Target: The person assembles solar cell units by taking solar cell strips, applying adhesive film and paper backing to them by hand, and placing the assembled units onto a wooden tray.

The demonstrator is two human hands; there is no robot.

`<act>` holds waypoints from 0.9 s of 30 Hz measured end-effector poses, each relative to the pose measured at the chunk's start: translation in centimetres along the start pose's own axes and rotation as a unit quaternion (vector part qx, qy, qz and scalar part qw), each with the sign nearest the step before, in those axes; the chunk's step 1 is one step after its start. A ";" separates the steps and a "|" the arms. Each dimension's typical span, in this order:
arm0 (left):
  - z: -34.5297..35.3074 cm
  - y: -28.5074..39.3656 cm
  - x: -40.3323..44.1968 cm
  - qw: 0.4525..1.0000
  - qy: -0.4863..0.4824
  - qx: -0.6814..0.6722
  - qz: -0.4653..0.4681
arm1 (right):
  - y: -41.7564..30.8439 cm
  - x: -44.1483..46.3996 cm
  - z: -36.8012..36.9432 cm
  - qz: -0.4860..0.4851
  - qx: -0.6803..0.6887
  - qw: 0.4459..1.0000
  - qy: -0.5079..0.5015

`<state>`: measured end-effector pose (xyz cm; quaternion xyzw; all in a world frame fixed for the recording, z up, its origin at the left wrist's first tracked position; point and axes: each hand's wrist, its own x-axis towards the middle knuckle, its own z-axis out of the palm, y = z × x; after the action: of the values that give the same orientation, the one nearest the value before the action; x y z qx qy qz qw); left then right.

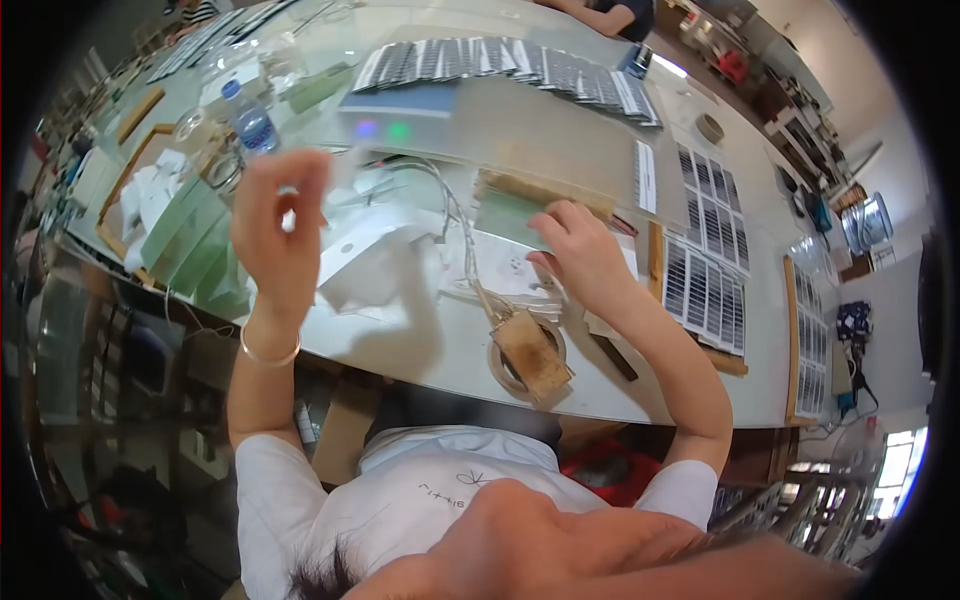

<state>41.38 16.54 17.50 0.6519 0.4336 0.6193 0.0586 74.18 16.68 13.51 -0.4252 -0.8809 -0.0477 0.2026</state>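
Left hand is hanging raised at 10 o'clock of the view, fingers curling into a loop; it is blurring, so cannot tell if they are grasping anything. Right hand is resting at 2 o'clock, fingers bending over the right end of the green sheet; cannot tell gripping or just touching. Green sheet is lying at 12 o'clock on the counter, beside a wooden strip. Tan block is sitting at 4 o'clock, bottle standing at 10.
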 end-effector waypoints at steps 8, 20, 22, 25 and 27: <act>2.5 -2.0 -7.8 0.948 -0.308 -0.031 -0.075 | 2.1 2.1 3.9 -0.034 -0.080 0.996 0.013; 0.6 -1.7 -8.7 0.819 -0.236 -0.356 -0.384 | -5.2 -4.3 -5.3 0.223 0.580 0.774 -0.123; 0.8 -0.6 -8.6 0.808 -0.236 -0.371 -0.392 | -5.5 -5.5 -3.1 0.183 0.479 0.852 -0.108; 1.4 0.4 -9.2 0.797 -0.233 -0.393 -0.396 | -5.1 -5.1 -1.9 0.045 0.146 0.987 -0.056; 1.6 1.0 -9.6 0.796 -0.226 -0.400 -0.395 | -6.1 -4.4 -3.0 0.053 0.112 0.992 -0.021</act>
<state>44.59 10.53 10.43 0.4641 0.3418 0.4953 0.6500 72.83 8.85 15.04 -0.4464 -0.8612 0.0714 0.2323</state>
